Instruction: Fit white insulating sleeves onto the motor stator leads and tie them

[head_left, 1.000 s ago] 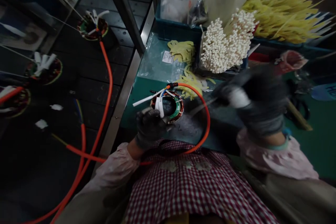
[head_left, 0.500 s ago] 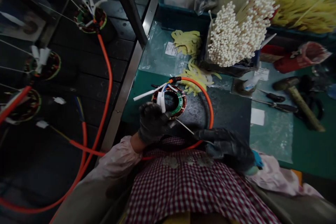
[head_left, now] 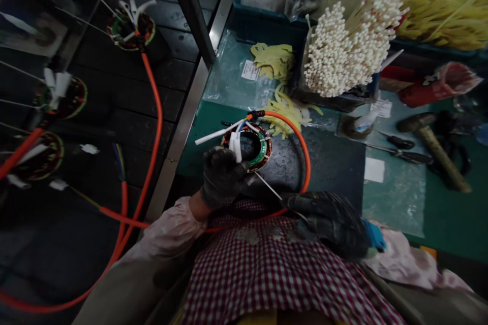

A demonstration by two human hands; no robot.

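A ring-shaped motor stator (head_left: 264, 148) with copper windings and a green circuit board rests on the dark mat. White sleeves (head_left: 235, 147) and coloured wires rise from it, joined to an orange cable (head_left: 301, 147) that curves round to the right. My left hand (head_left: 223, 175), in a black glove, grips the stator's near left side. A thin white cord (head_left: 269, 186) runs from the stator's near edge to my right hand (head_left: 328, 218), also black-gloved, whose fingers are closed on it. Part of the cord is hidden by those fingers.
More stators (head_left: 131, 30) with orange cables stand on the dark conveyor at left. A bin of white-tipped cords (head_left: 343, 56) and yellow strips (head_left: 272, 61) lie behind the mat. A hammer (head_left: 434, 150) and screwdrivers (head_left: 409, 156) lie at right.
My right hand has turned slightly and moved a little lower, still on the cord. The stator and my left hand stay almost in place.
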